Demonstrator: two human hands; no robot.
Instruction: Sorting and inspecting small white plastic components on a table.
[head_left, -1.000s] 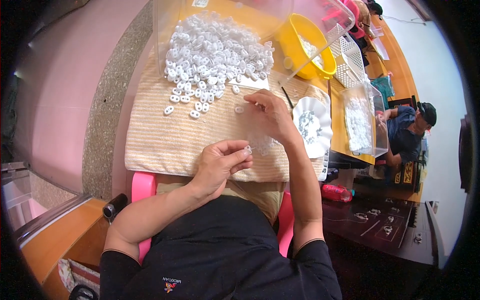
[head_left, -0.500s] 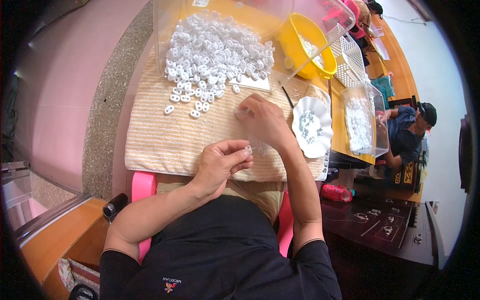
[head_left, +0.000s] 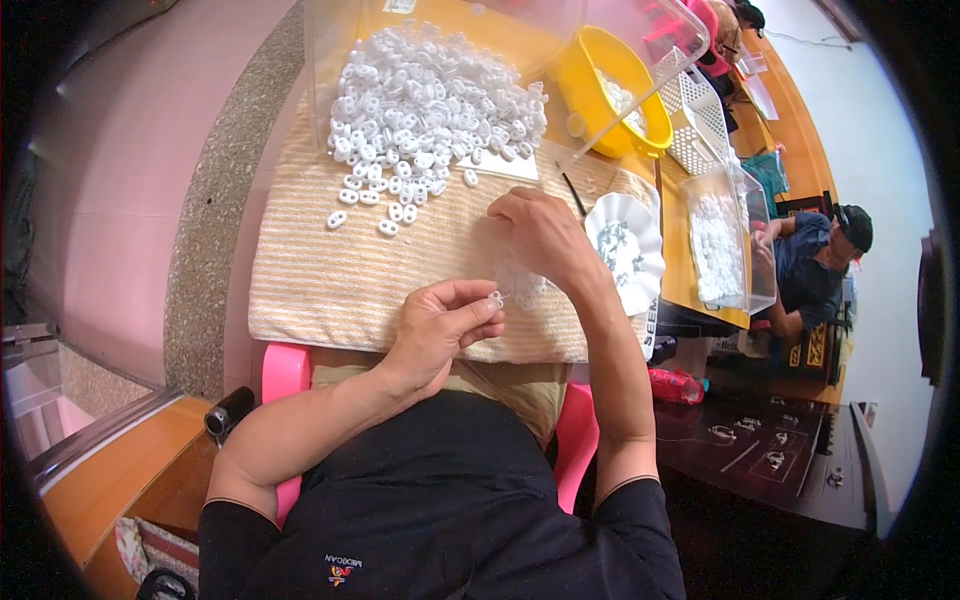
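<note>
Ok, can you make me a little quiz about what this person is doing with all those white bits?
1. True or false: the left hand pinches a small white piece between its fingertips.
2. What lies just right of the right hand? A) a yellow bowl B) a white scalloped dish C) a pink chair
3. Fill in: the heap of white pieces lies on a striped ____.

Key: 1 true; 2 B; 3 cloth.
</note>
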